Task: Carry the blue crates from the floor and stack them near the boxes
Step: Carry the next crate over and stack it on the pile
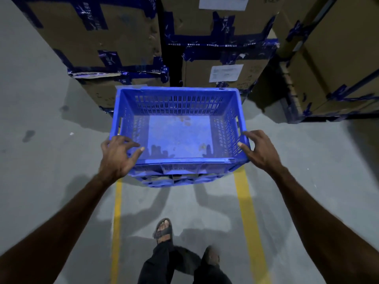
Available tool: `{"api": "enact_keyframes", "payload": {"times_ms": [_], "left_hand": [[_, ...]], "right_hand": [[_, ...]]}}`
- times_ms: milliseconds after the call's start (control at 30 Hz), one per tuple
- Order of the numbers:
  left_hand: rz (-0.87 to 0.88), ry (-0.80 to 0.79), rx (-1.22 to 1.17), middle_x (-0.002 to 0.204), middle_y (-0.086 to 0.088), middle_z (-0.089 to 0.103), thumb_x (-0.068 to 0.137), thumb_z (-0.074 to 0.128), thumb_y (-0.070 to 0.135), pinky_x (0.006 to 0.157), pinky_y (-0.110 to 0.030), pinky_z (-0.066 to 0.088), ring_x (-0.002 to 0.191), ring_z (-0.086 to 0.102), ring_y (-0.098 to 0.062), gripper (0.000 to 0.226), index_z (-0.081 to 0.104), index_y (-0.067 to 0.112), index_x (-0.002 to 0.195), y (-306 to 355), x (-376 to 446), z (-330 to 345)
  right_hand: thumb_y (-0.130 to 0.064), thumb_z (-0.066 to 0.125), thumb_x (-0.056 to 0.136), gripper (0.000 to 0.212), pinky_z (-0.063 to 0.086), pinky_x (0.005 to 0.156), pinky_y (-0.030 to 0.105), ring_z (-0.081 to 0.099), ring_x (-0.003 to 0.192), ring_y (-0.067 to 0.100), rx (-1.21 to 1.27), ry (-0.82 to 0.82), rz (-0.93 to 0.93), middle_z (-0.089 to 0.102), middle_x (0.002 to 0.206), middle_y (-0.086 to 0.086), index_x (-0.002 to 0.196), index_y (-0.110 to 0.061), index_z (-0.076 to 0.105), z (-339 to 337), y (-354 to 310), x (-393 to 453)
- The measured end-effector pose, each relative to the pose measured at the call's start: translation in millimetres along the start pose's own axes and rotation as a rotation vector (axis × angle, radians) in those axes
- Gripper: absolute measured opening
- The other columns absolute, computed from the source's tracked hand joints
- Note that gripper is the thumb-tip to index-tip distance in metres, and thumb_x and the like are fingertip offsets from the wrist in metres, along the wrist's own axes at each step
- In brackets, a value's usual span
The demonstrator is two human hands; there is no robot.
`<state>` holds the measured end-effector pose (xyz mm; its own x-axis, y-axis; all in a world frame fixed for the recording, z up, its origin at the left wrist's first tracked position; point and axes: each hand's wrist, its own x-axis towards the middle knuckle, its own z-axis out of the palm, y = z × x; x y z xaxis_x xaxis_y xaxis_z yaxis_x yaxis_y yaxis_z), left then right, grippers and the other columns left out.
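Observation:
A blue slotted crate sits level on top of another blue crate, of which only the near wall shows beneath it. The stack stands on the floor right in front of tall cardboard boxes. My left hand hovers at the top crate's near left corner, fingers spread and arched over the rim and thumb reaching inside. At the near right corner, my right hand has its thumb against the inner wall and its fingers loosely over the outside of the rim. The top crate is empty.
More taped cardboard boxes stand behind the stack, and others fill a rack at the right. Two yellow floor lines run toward me along the grey concrete floor. My sandalled foot is just behind the stack.

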<state>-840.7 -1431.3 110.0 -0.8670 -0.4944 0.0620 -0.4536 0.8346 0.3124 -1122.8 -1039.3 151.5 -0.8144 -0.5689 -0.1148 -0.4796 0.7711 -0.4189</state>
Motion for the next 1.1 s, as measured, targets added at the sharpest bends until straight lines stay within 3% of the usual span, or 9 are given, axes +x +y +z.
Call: {"api": "enact_keyframes", "payload": {"times_ms": [100, 200, 333, 433, 533, 633, 800, 1000, 1100], "left_hand": [[-0.005, -0.052, 0.053, 0.113, 0.009, 0.065, 0.089, 0.043, 0.075, 0.101, -0.043, 0.027, 0.119, 0.053, -0.019, 0.053, 0.078, 0.037, 0.101, -0.1, -15.4, 0.7], [-0.026, -0.046, 0.102, 0.111, 0.013, 0.069, 0.089, 0.041, 0.077, 0.097, -0.041, 0.026, 0.116, 0.055, -0.017, 0.053, 0.078, 0.04, 0.096, 1.9, -22.0, 0.0], [-0.016, -0.051, 0.102, 0.101, 0.012, 0.074, 0.089, 0.031, 0.082, 0.095, -0.041, 0.026, 0.106, 0.063, -0.018, 0.049, 0.068, 0.05, 0.092, 0.0, -31.5, -2.0], [0.007, -0.03, 0.086, 0.099, 0.009, 0.077, 0.089, 0.03, 0.083, 0.098, -0.043, 0.027, 0.105, 0.067, -0.022, 0.052, 0.068, 0.049, 0.101, -3.5, -37.8, -1.6], [0.041, -0.038, 0.084, 0.104, 0.002, 0.078, 0.088, 0.03, 0.08, 0.1, -0.047, 0.038, 0.107, 0.071, -0.029, 0.067, 0.072, 0.035, 0.114, -9.9, -39.2, -4.2], [0.095, -0.053, 0.088, 0.105, -0.002, 0.078, 0.089, 0.033, 0.075, 0.094, -0.047, 0.047, 0.103, 0.072, -0.034, 0.066, 0.073, 0.029, 0.115, -8.1, -37.1, -7.2], [0.121, -0.056, 0.121, 0.106, -0.006, 0.078, 0.091, 0.037, 0.071, 0.086, -0.046, 0.05, 0.1, 0.071, -0.038, 0.062, 0.075, 0.027, 0.113, -10.2, -36.3, -13.2], [0.144, -0.085, 0.152, 0.105, -0.004, 0.078, 0.091, 0.034, 0.072, 0.08, -0.041, 0.051, 0.097, 0.071, -0.036, 0.064, 0.073, 0.028, 0.113, -10.2, -35.0, -21.7], [0.158, -0.056, 0.19, 0.099, -0.004, 0.078, 0.094, 0.035, 0.066, 0.078, -0.041, 0.05, 0.092, 0.07, -0.037, 0.057, 0.073, 0.027, 0.111, -4.0, -37.8, -22.0]], "right_hand": [[-0.056, 0.062, 0.092, 0.042, 0.053, 0.091, 0.041, 0.061, 0.115, 0.025, -0.169, -0.007, -0.21, 0.064, 0.127, 0.001, 0.116, -0.024, 0.074, -5.2, -5.3, -11.6], [-0.055, 0.058, 0.092, 0.043, 0.051, 0.088, 0.036, 0.068, 0.109, 0.025, -0.275, -0.012, -0.393, 0.071, 0.121, 0.002, 0.107, -0.02, 0.078, -1.6, -2.3, -14.2], [-0.051, 0.064, 0.093, 0.032, 0.051, 0.083, 0.038, 0.07, 0.095, 0.03, -0.276, -0.013, -0.398, 0.078, 0.104, 0.001, 0.102, -0.024, 0.078, 3.6, -4.7, -15.4], [-0.057, 0.061, 0.092, 0.036, 0.053, 0.078, 0.037, 0.071, 0.09, 0.027, -0.294, -0.002, -0.436, 0.079, 0.097, -0.002, 0.097, -0.025, 0.078, 7.6, -1.6, -15.0], [-0.068, 0.053, 0.09, 0.049, 0.054, 0.078, 0.037, 0.072, 0.088, 0.025, -0.318, -0.014, -0.473, 0.079, 0.096, -0.003, 0.098, -0.027, 0.078, 11.3, 1.6, -14.4], [-0.065, 0.055, 0.092, 0.044, 0.054, 0.078, 0.039, 0.071, 0.086, 0.026, -0.338, -0.062, -0.46, 0.078, 0.093, -0.002, 0.101, -0.027, 0.077, 10.0, -1.1, -15.4], [-0.062, 0.049, 0.095, 0.043, 0.053, 0.074, 0.038, 0.07, 0.082, 0.025, -0.372, -0.054, -0.493, 0.077, 0.09, -0.003, 0.1, -0.028, 0.075, 13.1, -5.4, -14.2], [-0.054, 0.054, 0.098, 0.034, 0.05, 0.07, 0.038, 0.068, 0.081, 0.031, -0.447, 0.082, -0.623, 0.077, 0.092, 0.001, 0.103, -0.027, 0.075, 19.9, 2.6, -18.5], [-0.055, 0.047, 0.099, 0.04, 0.05, 0.068, 0.038, 0.068, 0.081, 0.032, -0.431, 0.084, -0.629, 0.077, 0.096, 0.0, 0.106, -0.028, 0.075, 21.3, 4.3, -18.3]]}}
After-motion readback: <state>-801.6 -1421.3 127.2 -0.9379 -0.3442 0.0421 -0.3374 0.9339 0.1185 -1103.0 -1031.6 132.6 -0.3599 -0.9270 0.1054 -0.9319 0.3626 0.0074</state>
